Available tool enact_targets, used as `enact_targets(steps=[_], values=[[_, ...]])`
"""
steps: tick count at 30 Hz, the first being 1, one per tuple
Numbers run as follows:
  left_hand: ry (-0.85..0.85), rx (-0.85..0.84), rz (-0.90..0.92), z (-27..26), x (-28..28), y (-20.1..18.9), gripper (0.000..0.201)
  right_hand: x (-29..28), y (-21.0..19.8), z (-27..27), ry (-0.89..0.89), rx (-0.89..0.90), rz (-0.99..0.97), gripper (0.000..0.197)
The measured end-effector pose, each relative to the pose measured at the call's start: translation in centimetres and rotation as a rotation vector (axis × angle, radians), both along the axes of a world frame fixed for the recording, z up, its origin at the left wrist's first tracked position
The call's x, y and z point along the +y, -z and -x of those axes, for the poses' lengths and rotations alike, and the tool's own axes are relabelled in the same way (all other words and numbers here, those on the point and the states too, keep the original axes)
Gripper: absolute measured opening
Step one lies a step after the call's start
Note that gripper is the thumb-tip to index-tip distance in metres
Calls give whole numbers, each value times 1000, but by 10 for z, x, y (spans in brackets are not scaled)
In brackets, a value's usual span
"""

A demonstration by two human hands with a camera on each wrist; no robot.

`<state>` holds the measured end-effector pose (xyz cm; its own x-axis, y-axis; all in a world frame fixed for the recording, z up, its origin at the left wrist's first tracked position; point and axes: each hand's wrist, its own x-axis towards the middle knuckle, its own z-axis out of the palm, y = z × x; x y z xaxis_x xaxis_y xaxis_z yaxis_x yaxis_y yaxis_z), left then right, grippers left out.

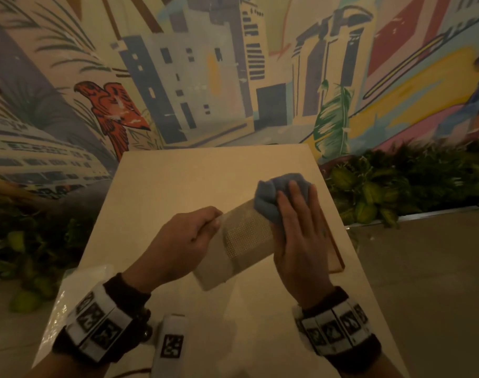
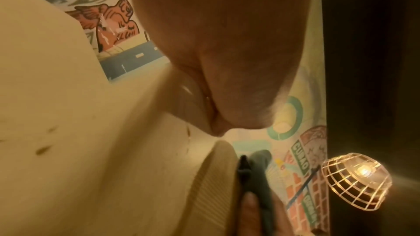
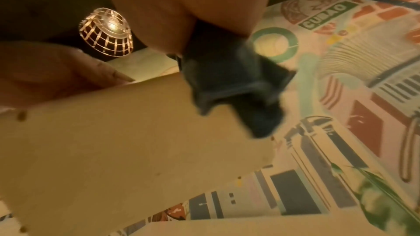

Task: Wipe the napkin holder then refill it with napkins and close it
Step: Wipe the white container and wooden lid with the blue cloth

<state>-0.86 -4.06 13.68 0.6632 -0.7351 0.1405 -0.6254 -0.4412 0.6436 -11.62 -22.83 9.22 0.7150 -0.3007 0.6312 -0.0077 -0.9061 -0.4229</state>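
Observation:
A pale wooden napkin holder [image 1: 243, 241] with a perforated panel is held tilted over the table [image 1: 178, 175]. My left hand [image 1: 205, 225] grips its left edge, fingers curled round it. My right hand [image 1: 295, 203] lies over a bunched blue cloth [image 1: 268, 197] at the holder's far end and grips it against the wood; the thumb is hidden. In the right wrist view the cloth [image 3: 238, 81] hangs from under the palm onto the holder's flat side [image 3: 113, 141]. The left wrist view shows the holder [image 2: 90, 132] close up, with the cloth [image 2: 261, 164] beyond it.
A flat brown wooden panel [image 1: 336, 249] lies on the table under my right hand. A plastic-wrapped white pack [image 1: 77, 285] sits at the table's near left corner. Leafy plants [image 1: 396, 186] border the table on both sides. A painted wall stands behind.

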Motion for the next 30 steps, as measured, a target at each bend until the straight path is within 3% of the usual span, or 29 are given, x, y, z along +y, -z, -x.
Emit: enact_targets(steps=[5, 9, 14, 17, 21, 25, 30], values=[[-121, 52, 30, 5, 12, -1, 21, 32, 13, 7, -173, 142, 230, 58], [-145, 106, 76, 7, 30, 5, 20, 17, 34, 34, -306, 171, 282, 53], [-135, 188, 138, 20, 30, 13, 22, -12, 21, 24, -144, 144, 74, 51], [-146, 182, 157, 20, 24, 12, 21, 10, 3, 8, -60, 148, 99, 49], [-182, 222, 162, 20, 19, 11, 22, 44, 18, 17, -225, 185, 229, 53], [-203, 179, 121, 22, 23, 18, 24, 26, 41, 39, -330, 218, 283, 56], [-153, 142, 51, 31, 20, 28, 24, -12, 30, 21, -79, 192, -6, 52]])
